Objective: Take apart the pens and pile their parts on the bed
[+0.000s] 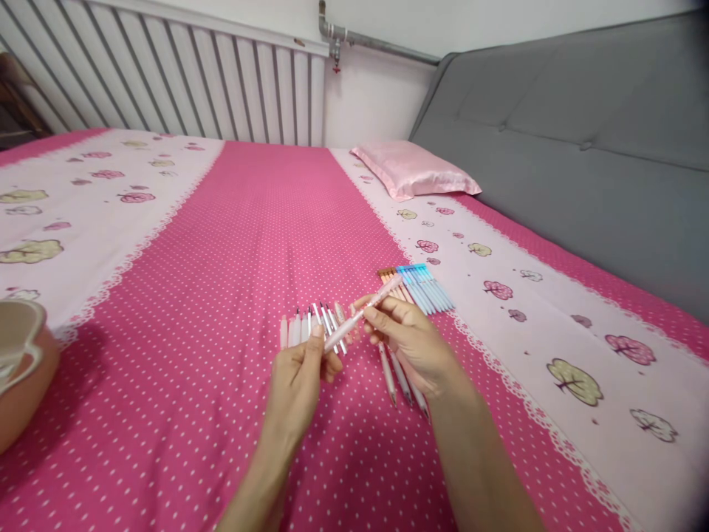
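Both hands hold one pale pink pen slanted above a pink dotted bedspread. My left hand pinches its lower end; my right hand pinches it near the middle. Under the hands lies a row of pale pink and white pens. More white pens lie beneath my right wrist. A bundle of blue pens and some orange ones lie just beyond my right hand.
A pink satin pillow lies at the far end by the grey padded headboard. An orange-brown bag or container sits at the left edge. A white radiator lines the wall behind.
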Action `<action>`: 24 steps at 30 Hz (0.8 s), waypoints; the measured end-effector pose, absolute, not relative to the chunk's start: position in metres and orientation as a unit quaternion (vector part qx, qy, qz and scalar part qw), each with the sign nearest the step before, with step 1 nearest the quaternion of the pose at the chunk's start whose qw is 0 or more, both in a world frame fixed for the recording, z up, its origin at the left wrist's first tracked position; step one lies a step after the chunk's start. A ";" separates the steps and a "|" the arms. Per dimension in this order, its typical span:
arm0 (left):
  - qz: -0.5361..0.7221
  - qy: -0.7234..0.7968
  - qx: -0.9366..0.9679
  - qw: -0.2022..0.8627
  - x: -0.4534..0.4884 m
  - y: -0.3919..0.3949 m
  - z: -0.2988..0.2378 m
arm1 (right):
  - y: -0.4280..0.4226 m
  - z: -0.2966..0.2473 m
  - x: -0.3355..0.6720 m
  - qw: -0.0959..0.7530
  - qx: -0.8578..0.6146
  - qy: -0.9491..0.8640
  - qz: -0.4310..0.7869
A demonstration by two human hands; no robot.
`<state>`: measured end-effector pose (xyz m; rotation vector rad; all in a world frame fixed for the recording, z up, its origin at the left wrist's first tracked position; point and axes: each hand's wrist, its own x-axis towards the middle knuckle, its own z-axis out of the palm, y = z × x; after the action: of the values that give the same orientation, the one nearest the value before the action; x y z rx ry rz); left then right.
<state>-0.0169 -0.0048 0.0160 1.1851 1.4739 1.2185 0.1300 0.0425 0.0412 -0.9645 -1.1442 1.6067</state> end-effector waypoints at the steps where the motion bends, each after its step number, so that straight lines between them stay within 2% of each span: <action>1: 0.493 0.598 0.474 0.417 -0.016 -0.005 0.017 | 0.043 0.041 0.129 0.455 -0.393 -0.462 0.651; 5: 0.524 0.616 0.476 0.345 -0.012 -0.005 0.023 | 0.043 0.042 0.127 0.456 -0.402 -0.456 0.650; 8: 0.522 0.613 0.493 0.331 -0.013 -0.005 0.024 | 0.043 0.042 0.127 0.457 -0.407 -0.455 0.647; 13: 0.486 0.590 0.523 0.378 -0.015 -0.006 0.022 | 0.042 0.043 0.130 0.466 -0.399 -0.455 0.645; 21: 0.457 0.528 0.464 0.545 -0.015 -0.005 0.019 | 0.040 0.044 0.133 0.455 -0.369 -0.460 0.667; 24: 0.465 0.529 0.475 0.528 -0.015 -0.005 0.021 | 0.040 0.044 0.133 0.459 -0.371 -0.451 0.669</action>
<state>-0.0145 -0.0055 0.0206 1.1352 1.2627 1.1099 0.1328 0.0403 0.0440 -0.9130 -1.1115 1.6478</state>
